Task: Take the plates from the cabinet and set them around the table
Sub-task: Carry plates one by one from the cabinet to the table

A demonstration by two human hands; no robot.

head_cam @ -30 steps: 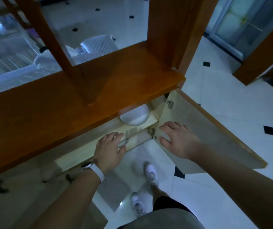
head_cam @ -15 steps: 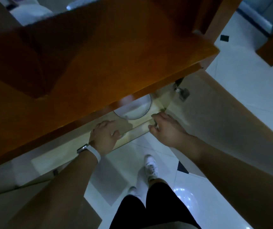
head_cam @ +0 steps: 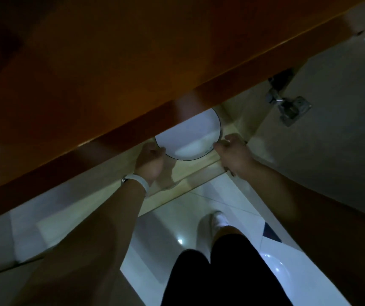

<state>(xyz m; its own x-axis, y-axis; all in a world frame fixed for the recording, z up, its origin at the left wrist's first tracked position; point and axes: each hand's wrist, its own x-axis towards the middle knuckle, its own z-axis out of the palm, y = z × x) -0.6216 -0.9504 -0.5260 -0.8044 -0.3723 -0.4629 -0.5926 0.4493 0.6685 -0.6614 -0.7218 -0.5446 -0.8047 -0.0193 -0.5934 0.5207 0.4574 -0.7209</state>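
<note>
**A:** Where does the plate (head_cam: 188, 138) sit?

**B:** On the shelf (head_cam: 196, 171) inside the open cabinet (head_cam: 239, 111), with its far half tucked under the wooden top (head_cam: 133, 74). The left hand (head_cam: 149, 161) grips the left rim and the right hand (head_cam: 234, 154) the right rim. Both sets of fingers are curled round the edge. The tips under the rim are hidden, and I can't tell whether more plates lie beneath it.

**A:** How do they bring it out well?

**B:** I'd lift it only a little, keep it level, and draw it straight toward the body. The top hangs low over it, so tipping it up could knock the far rim.

**A:** And the sides?

**B:** The right hand is just beside the cabinet wall, and the open door (head_cam: 331, 140) with its hinge (head_cam: 287, 107) stands close on that side. The shelf's front edge is near, so the plate should clear it quickly. After that the room is over the floor (head_cam: 188, 217), toward the legs, so stepping back looks safest.
</note>
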